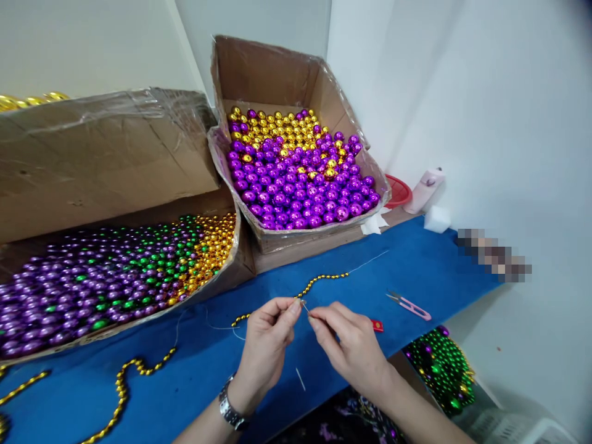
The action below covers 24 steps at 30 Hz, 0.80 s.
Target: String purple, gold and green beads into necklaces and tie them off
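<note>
My left hand [271, 336], with a watch [230, 404] on its wrist, pinches a string of small gold beads [317, 282] between thumb and forefinger. The string curves away behind the fingertips and ends in a thin clear thread [367, 262]. Close beside it, my right hand [354, 345] is closed in a pinch, its fingertips just right of the left thumb. A thin, pale, needle-like piece shows between the two hands; its exact kind is too small to make out. Pink thread snips [416, 308] lie to the right on the blue tabletop [198, 394].
A carton [277, 240] of purple and gold balls stands at the back. Another carton [106, 151] at left holds purple, green and gold beads. Another gold bead string [121, 388] lies front left. A red item [378, 325] lies by my right hand. Green beads [441, 370] sit below the table edge.
</note>
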{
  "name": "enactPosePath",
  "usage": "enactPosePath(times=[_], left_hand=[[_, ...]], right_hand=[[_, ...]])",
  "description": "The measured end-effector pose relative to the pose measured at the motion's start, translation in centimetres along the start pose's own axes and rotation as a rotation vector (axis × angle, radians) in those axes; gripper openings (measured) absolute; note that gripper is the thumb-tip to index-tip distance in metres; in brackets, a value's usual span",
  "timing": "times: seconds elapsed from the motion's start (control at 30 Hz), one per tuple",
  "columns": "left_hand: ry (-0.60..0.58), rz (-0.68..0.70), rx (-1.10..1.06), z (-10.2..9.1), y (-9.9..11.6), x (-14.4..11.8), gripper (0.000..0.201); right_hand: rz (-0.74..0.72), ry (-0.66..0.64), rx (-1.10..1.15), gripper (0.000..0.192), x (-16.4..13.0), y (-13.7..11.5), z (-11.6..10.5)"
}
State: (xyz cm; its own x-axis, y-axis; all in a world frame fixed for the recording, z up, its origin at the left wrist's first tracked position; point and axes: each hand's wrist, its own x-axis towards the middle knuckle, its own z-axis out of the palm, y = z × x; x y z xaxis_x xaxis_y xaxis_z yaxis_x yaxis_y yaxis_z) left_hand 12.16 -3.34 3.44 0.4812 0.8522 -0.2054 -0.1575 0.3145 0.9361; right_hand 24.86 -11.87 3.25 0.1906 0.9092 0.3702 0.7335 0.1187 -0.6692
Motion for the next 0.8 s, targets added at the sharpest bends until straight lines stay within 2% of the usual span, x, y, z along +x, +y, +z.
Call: enactPosePath(times=[0.2, 0.37, 0.43, 0.57, 0.63, 0.67, 0.8], left_hand=[[-0.025, -0.035, -0.008, -0.2, 0.0, 0.2, 0.019], [-0.091, -0.084, 0.009, -0.4, 0.8, 0.7, 0.019], [-0.111, -0.084, 0.027, -0.4, 1.2, 0.9, 0.018], [-0.125, -0.09, -0.065, 0.0, 1.5, 1.2, 0.017], [-0.119, -0.103, -0.171, 0.4, 1.6, 1.2, 0.014], [-0.123, -0.106, -0.216, 0.6, 1.6, 1.2, 0.013], [-0.116, -0.071, -0.237, 0.2, 1.5, 2.1, 0.012]], right_hand=[[-0.003, -0.019, -0.021, 0.018, 0.1, -0.2, 0.0], [0.013, -0.108, 0.028, 0.017, 0.5, -0.6, -0.5], [0.087, -0.151, 0.165, 0.014, 0.7, -0.8, -0.8], [0.315, -0.211, 0.699, 0.02, 0.8, -0.9, -0.4], [0.322, -0.172, 0.852, 0.022, 0.8, -0.9, 0.2], [0.301, -0.122, 0.851, 0.022, 0.9, -0.9, 0.6], [0.154, 0.141, 0.581, 0.018, 1.7, -0.3, 1.2]])
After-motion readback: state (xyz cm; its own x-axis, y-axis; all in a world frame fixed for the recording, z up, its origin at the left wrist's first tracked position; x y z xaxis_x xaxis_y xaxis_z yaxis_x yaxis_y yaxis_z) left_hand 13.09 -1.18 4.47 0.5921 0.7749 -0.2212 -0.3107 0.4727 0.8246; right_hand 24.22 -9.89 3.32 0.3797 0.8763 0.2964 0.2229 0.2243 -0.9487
